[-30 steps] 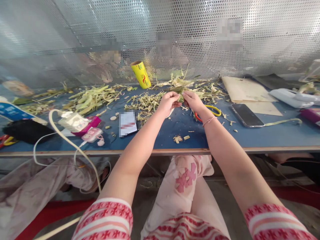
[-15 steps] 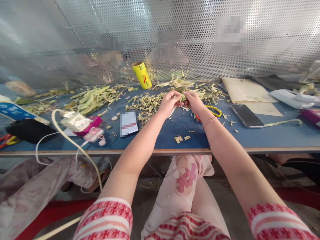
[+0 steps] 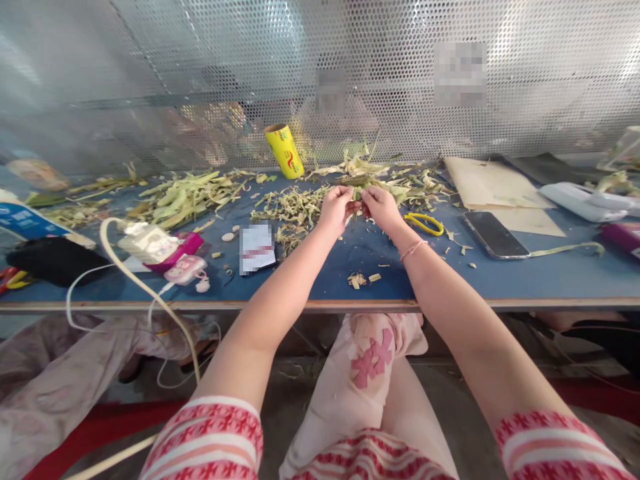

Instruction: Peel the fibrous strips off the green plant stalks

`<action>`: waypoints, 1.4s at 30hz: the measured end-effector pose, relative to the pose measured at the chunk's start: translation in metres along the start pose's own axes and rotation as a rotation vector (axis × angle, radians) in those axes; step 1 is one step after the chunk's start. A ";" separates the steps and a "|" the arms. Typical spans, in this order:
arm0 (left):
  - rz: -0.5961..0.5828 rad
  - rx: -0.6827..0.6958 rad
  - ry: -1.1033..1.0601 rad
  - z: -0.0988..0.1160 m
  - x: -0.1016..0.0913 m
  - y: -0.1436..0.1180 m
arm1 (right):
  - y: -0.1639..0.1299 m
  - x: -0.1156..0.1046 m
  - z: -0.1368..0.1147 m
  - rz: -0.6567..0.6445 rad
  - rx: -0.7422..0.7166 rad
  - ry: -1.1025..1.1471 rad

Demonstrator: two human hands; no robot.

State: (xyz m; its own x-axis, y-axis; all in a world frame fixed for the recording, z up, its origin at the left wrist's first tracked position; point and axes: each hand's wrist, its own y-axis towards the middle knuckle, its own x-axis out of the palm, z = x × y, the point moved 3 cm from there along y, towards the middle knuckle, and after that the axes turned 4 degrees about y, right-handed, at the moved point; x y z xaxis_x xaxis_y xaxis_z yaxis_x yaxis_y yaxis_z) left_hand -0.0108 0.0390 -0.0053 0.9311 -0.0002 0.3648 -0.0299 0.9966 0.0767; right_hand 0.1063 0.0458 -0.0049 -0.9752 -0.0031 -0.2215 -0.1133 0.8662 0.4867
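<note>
The left hand (image 3: 336, 208) and the right hand (image 3: 381, 207) are pinching a small green leafy piece (image 3: 358, 194) between their fingertips, just above the blue table (image 3: 525, 273). It is sitting in front of the yellow roll (image 3: 283, 151). Yellow scissors (image 3: 425, 223) are lying on the table just right of the hands.

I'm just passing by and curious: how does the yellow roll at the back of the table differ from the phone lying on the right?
The yellow roll is a bright yellow cylinder with red print, while the phone is a flat dark slab. The roll stands tilted against the perforated screen; the phone lies flat, screen up and dark. The roll sits by the leaf scraps; the phone rests beside tan paper. Both sit on the blue table, untouched by either hand.
</note>
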 end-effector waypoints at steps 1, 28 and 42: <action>0.007 -0.004 -0.009 0.000 0.000 -0.001 | -0.001 0.000 -0.001 0.018 -0.022 -0.040; 0.063 0.191 0.100 0.012 0.002 -0.006 | 0.002 0.008 0.003 0.063 0.032 0.262; 0.150 0.452 0.276 0.008 -0.007 -0.008 | -0.008 0.024 -0.004 0.014 0.352 0.620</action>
State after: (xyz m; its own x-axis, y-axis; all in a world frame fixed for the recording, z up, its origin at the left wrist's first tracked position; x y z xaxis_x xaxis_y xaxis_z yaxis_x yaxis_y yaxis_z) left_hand -0.0206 0.0303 -0.0009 0.9635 0.2216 0.1500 -0.2663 0.8495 0.4554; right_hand 0.0825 0.0366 -0.0105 -0.9165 -0.1841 0.3550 -0.1339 0.9778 0.1614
